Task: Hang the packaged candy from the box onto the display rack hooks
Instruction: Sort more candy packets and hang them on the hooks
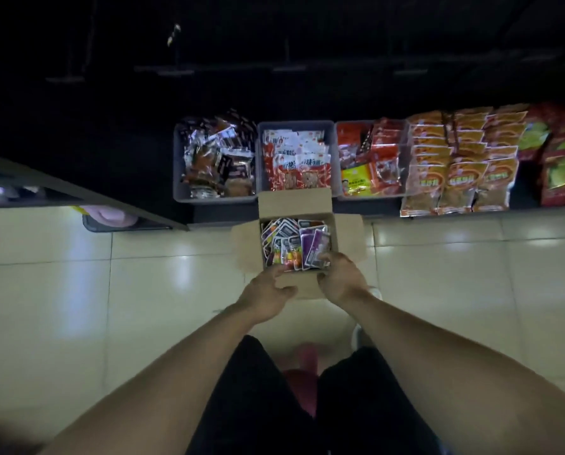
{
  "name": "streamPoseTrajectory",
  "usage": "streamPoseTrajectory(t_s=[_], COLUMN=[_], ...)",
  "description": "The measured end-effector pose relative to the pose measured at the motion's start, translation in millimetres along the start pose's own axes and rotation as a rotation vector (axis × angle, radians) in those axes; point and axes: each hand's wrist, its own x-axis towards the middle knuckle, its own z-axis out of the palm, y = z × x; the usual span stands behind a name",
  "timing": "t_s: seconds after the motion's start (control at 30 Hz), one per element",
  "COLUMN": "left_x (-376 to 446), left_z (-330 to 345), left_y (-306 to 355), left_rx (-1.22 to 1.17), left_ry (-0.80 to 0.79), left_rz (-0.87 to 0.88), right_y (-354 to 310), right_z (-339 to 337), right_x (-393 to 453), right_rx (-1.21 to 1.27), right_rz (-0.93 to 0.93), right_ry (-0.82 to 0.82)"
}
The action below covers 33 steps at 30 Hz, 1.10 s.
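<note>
**Both hands at the box, candy not yet lifted out**

The cardboard box [295,239] sits open on the tiled floor [110,290], its flaps folded outward so the packaged candy [294,244] lies exposed in a loose, overlapping heap — easy to reach from above. The left hand [268,292] curls its grip over the near flap and wall of the box, apparently to steady it or draw it closer. The right hand [340,279] reaches over the near right corner, fingers bent down among the purple packets; whether its grip already pinches one I cannot tell, as the fingertips are hidden.

The box stands just in front of a low shelf where three grey bins [215,162] and rows of orange snack bags [461,165] crowd together — so the stock is within an arm's reach of the display. Above, the rack is nearly black; a few faint hooks [176,72] show, and they look bare. The glossy, pale floor tiles reflect ceiling lights, while the room beyond is dim.
</note>
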Motion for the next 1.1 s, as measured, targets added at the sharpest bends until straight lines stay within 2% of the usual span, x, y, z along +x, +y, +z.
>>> streamPoseTrajectory(t_s=[0.1,0.23,0.43,0.53,0.63,0.73,0.8,0.9,0.97,1.1], left_x=[50.6,118.3,219.5,255.1,281.0,294.7,301.1,312.7,319.2,325.2], left_z=[28.0,59.1,78.2,81.2,82.9,90.1,90.9,89.4,89.3,86.5], left_y=[-21.3,-55.9,-109.1,-122.5,-121.3,-120.0,-119.5,-121.2,-120.5,-119.3], left_rx=[0.127,0.29,0.338,0.353,0.203,0.101,0.07,0.113,0.059,0.049], left_ry=[0.02,0.024,0.133,0.197,0.214,0.431,0.5,0.389,0.317,0.291], left_rz=[-0.022,-0.016,0.022,0.014,-0.083,-0.105,-0.11,-0.138,-0.152,-0.154], right_y=[22.7,46.6,76.4,89.1,96.4,102.5,107.2,116.9,123.7,133.1], right_z=[20.5,44.9,100.3,119.6,127.4,125.1,121.3,121.1,122.4,120.8], right_x=[45.7,111.4,209.0,242.7,261.4,267.3,270.6,274.3,275.1,268.1], right_rx=[-0.159,-0.362,-0.779,-1.086,-1.283,-1.293,-1.306,-1.3,-1.242,-0.948], right_rz=[-0.027,-0.151,-0.391,-0.534,-0.63,-0.631,-0.631,-0.656,-0.657,-0.655], right_ry=[-0.139,-0.174,-0.244,-0.198,-0.125,-0.04,-0.009,0.019,0.049,0.197])
